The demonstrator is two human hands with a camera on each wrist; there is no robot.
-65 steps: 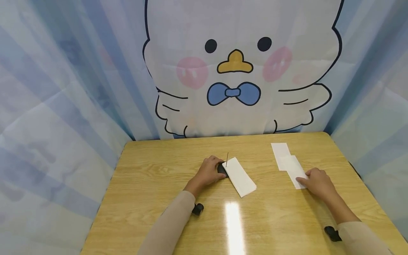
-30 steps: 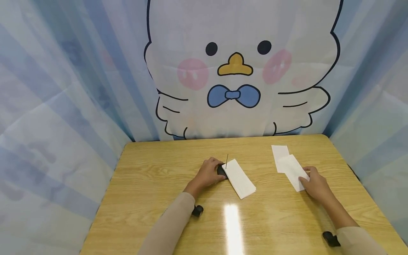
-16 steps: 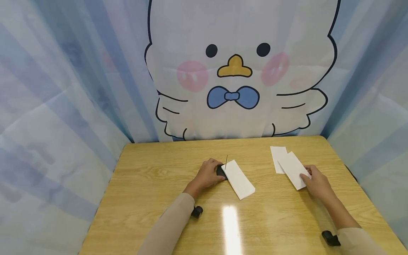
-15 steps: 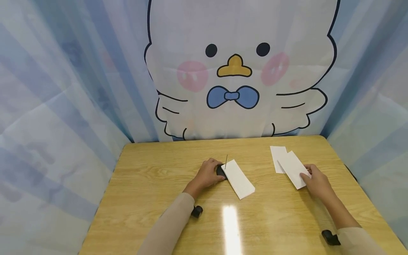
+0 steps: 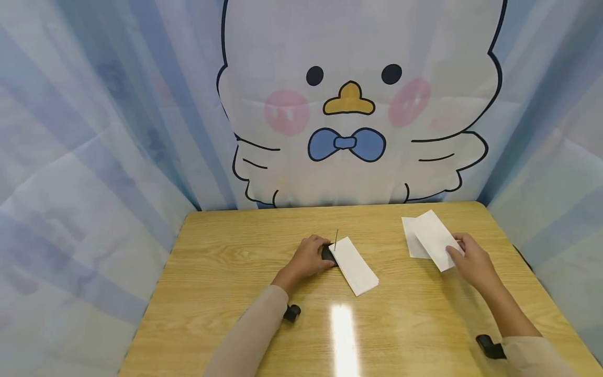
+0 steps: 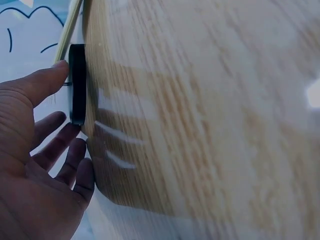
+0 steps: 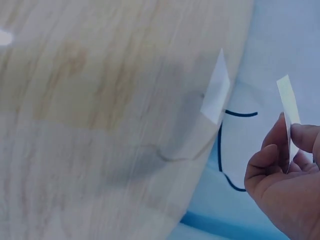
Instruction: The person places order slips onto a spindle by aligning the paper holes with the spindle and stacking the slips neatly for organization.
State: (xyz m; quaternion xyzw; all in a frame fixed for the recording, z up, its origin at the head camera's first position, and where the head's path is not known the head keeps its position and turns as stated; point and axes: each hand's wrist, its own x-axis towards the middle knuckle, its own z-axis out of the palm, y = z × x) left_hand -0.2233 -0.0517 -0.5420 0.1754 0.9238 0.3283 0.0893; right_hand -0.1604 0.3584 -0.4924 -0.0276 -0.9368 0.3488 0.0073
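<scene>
My left hand (image 5: 306,256) grips the round black base (image 5: 326,253) of a receipt spike from its left side, thumb near and fingers behind. The thin metal needle (image 5: 336,239) stands upright through one corner of a stack of white paper slips (image 5: 356,269), which hides part of the base. In the left wrist view the base (image 6: 77,85) shows edge-on between thumb and fingers. Off to the right, my right hand (image 5: 473,266) pinches a white paper slip (image 5: 435,238) by its right edge, raised above the table. Beneath it lies a second slip (image 5: 412,246), partly covered in the head view.
Both things stand on a light wooden table (image 5: 226,272). A curtain with a cartoon bird (image 5: 348,178) hangs close behind its far edge, and more curtain flanks both sides. Small black devices (image 5: 292,313) are worn at the two wrists.
My right hand has lifted its paper slip off the table, raising it up and away from me over the other slip. My left hand has kept its hold on the spike's base.
</scene>
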